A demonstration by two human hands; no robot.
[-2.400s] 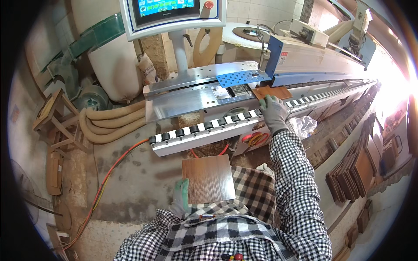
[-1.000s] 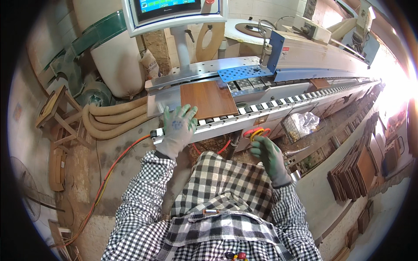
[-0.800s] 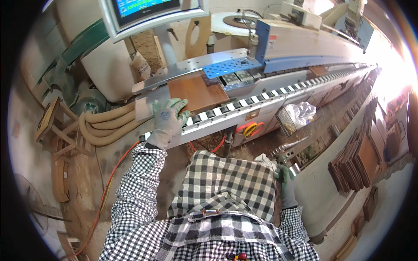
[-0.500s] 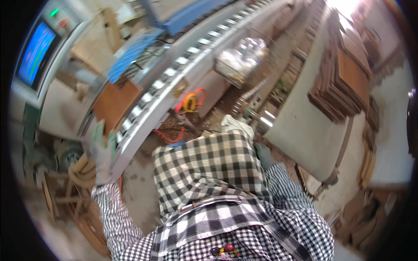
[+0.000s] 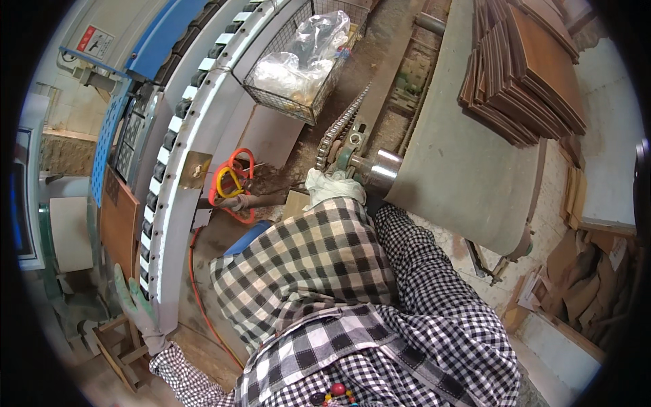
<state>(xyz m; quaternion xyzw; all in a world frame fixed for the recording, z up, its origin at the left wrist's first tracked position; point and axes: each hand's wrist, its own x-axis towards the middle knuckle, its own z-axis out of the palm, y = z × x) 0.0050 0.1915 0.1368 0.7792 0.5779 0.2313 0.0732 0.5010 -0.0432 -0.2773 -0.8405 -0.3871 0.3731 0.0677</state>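
My left hand (image 5: 139, 308), in a pale glove with green fingertips, is at the near end of a brown board (image 5: 118, 220). Its fingers are stretched and apart, close against the board's end and the roller rail (image 5: 163, 186). The board lies along the rail's left side, reaching up to a blue perforated strip (image 5: 108, 146). My right arm reaches forward beside the checked apron (image 5: 305, 261). Little of my right hand (image 5: 372, 203) shows, and its fingers are hidden. A crumpled white cloth (image 5: 332, 188) sits right by it; I cannot tell whether the hand holds it.
A wire basket (image 5: 315, 95) with clear plastic bags hangs beyond the rail. Orange-handled scissors (image 5: 224, 183) hang at the rail's side. Brown boards (image 5: 522, 74) are stacked on the grey conveyor belt (image 5: 447, 163) at right. A bare drive chain (image 5: 342, 125) runs beside the belt.
The view has turned, so the rail and left hand appear farther left and the basket larger. The left hand stays by the board's near end, its fingers still outstretched.
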